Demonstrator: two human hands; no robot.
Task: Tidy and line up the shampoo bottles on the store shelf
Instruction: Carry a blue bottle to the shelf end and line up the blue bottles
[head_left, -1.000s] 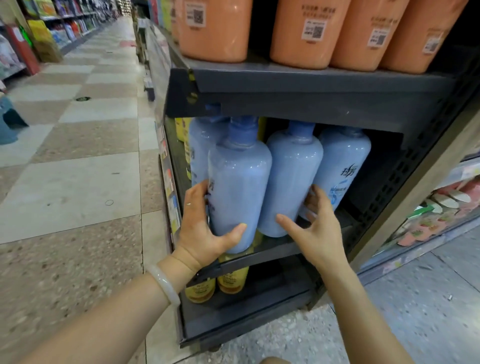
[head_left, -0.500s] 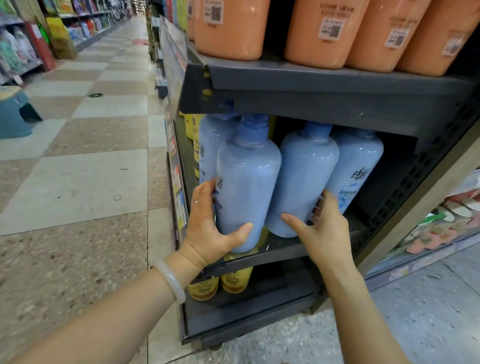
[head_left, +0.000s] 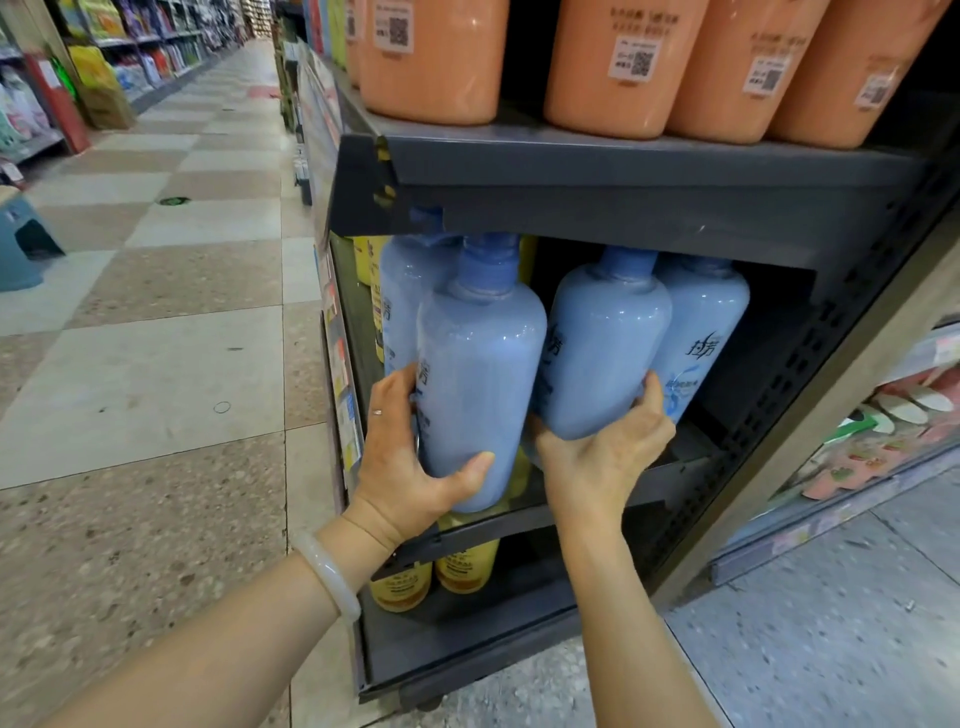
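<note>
On the dark shelf (head_left: 670, 462) you have four blue shampoo bottles near its front edge, under the orange bottles (head_left: 431, 57) on the board above. Your left hand (head_left: 410, 467) grasps the front-left bottle (head_left: 478, 384) low, its base at the shelf's lip, while your right hand (head_left: 602, 462) cups the neighbouring bottle (head_left: 602, 353) from beneath. Pull either further out, and I judge it could tip off the edge.

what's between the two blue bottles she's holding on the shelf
Nothing: the head view shows a dark, narrow gap between the left-held bottle and the right-held bottle.
</note>
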